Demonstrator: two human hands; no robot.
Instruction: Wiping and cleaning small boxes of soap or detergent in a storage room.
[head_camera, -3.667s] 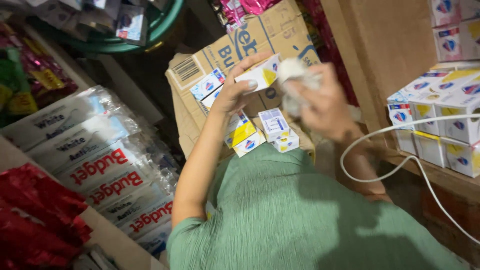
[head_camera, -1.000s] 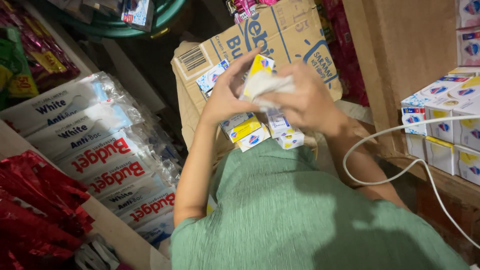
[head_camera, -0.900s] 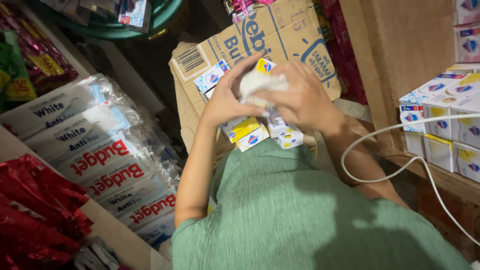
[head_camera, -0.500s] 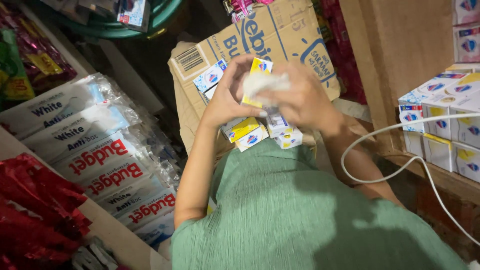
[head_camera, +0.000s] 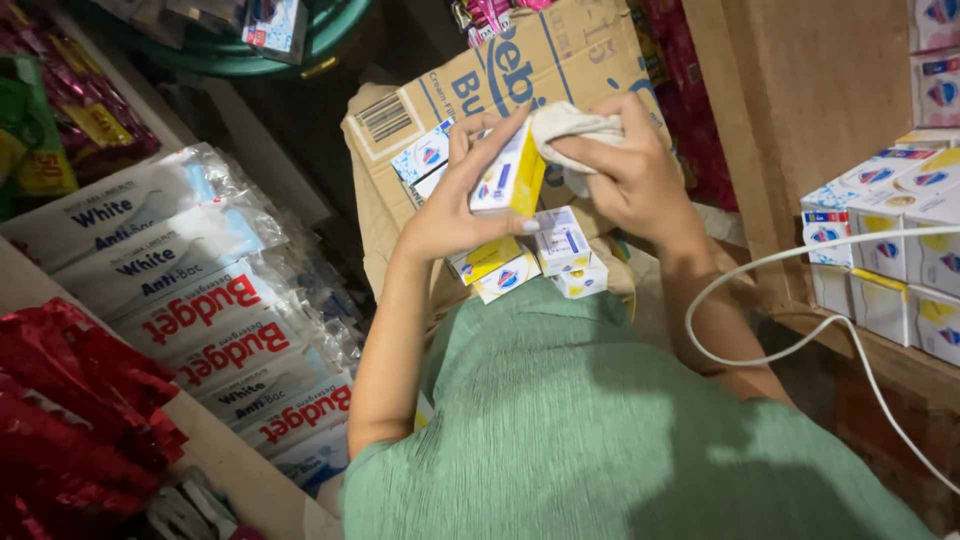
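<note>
A small white and yellow cardboard box (head_camera: 507, 178) is gripped upright by the left hand (head_camera: 455, 205), whose fingers (head_camera: 492, 150) are curled along its back and side while the thumb is pressed near its lower corner. A crumpled white cloth (head_camera: 574, 125) is pinched in the closed fingers (head_camera: 590, 160) of the right hand (head_camera: 628, 180) and is held against the top edge of that box, so that cloth and box are touching. Just beneath both hands, several more small white, blue and yellow boxes (head_camera: 545, 260) are seen lying loosely in a heap at the mouth of a large brown corrugated carton (head_camera: 520, 70), which is tipped toward the person. The lower middle of the view is filled by a green ribbed shirt (head_camera: 590, 420). To the left, clear plastic bundles of white detergent bars (head_camera: 190, 290) are stacked on a slanted shelf, with red foil packets (head_camera: 70, 410) below them. To the right, matching small boxes (head_camera: 890, 240) are lined up on a wooden shelf (head_camera: 800, 100), and a white cable (head_camera: 800, 300) is looped across in front of them.
</note>
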